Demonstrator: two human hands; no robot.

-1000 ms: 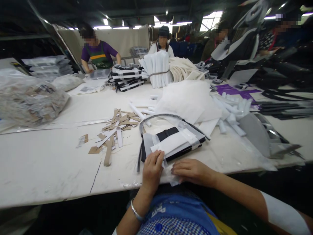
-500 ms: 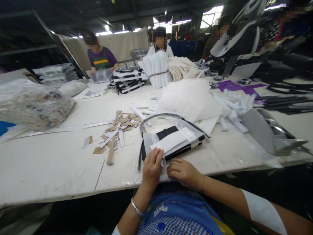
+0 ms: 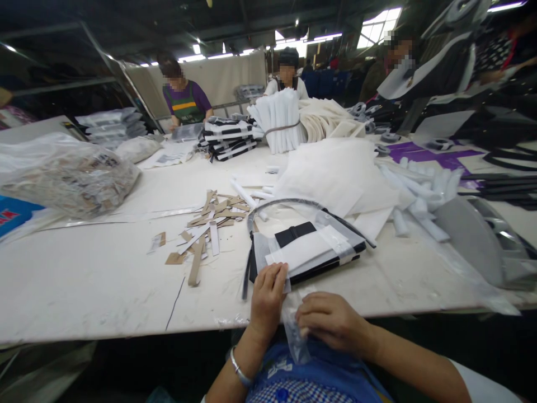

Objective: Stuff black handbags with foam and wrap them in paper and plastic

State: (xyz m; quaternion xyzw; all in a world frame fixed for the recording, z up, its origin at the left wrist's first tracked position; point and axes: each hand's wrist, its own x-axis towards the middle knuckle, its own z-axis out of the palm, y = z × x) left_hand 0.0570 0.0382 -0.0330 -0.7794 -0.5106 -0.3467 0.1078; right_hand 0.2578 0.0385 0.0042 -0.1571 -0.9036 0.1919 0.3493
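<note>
A folded black and white piece point(image 3: 310, 253) in a clear plastic bag point(image 3: 293, 327) lies at the near edge of the white table point(image 3: 92, 280). My left hand point(image 3: 267, 299) presses flat on the near end of the piece, fingers together and stretched forward. Beside it, my right hand point(image 3: 331, 322) pinches the loose open end of the bag, which hangs over the table edge toward my lap. A thin dark curved strap point(image 3: 293, 202) arcs around the far side of the piece.
Cardboard and white strips point(image 3: 210, 224) litter the table left of the piece. White fabric sheets point(image 3: 339, 176) and rolled white tubes point(image 3: 419, 193) lie to the right. A plastic sack point(image 3: 71, 179) sits far left. Stacked black and white pieces point(image 3: 229, 140) and several people are at the far side.
My right hand has pulled the bag's open end off the table edge toward my lap. My left hand stays pressed on the piece. The view has shifted slightly left.
</note>
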